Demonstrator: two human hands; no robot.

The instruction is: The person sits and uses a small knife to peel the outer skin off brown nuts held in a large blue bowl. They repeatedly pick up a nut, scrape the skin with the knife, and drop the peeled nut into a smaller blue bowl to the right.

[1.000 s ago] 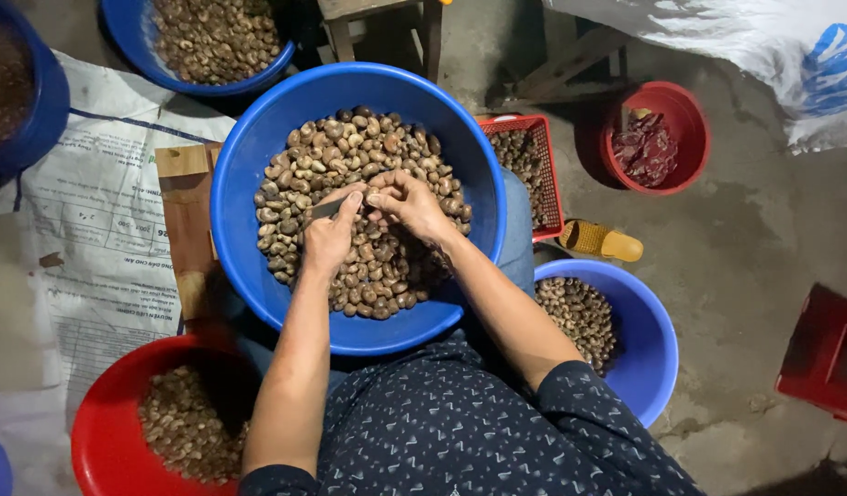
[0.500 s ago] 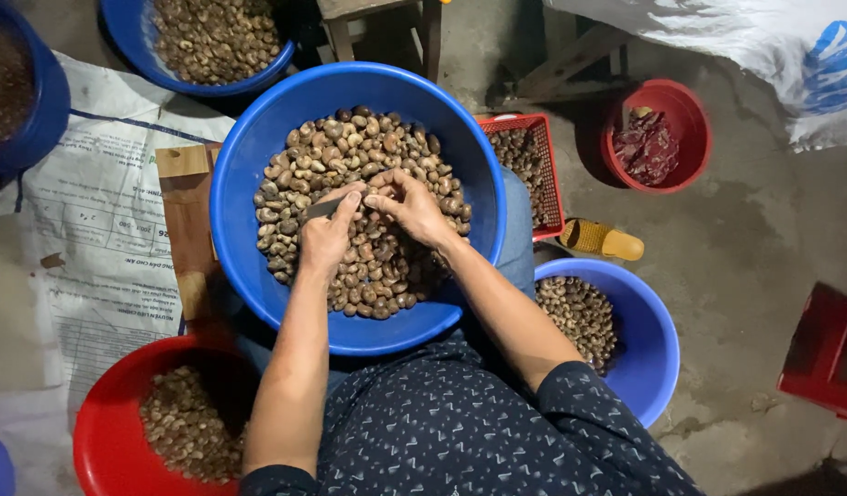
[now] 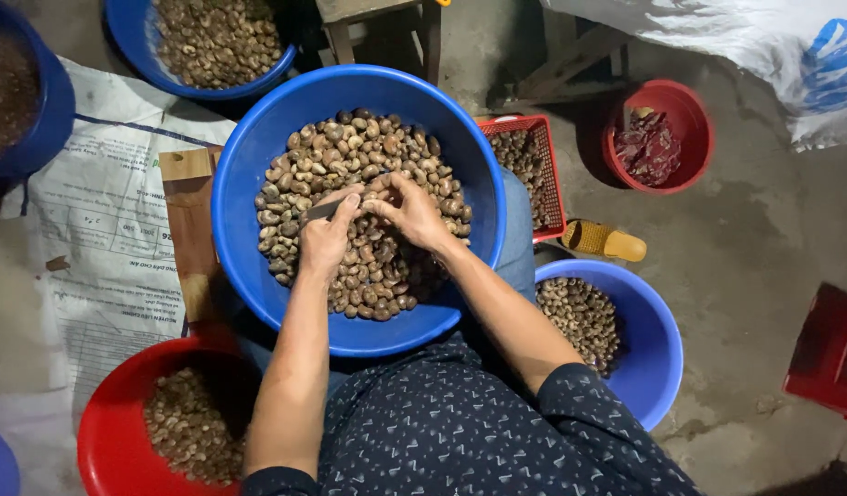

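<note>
Right, my left hand grips a small dark blade, fingers curled tight round it, while my right hand pinches one nut between fingertips, both over the nut-filled big blue basin in my lap.

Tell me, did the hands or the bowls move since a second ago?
Hardly at all. The left hand still grips the small dark tool, and the right hand still pinches a nut against it, over the big blue basin of nuts. Any finger movement is too small to tell. The red basin, the smaller blue basin and the yellow slipper stayed put.
</note>
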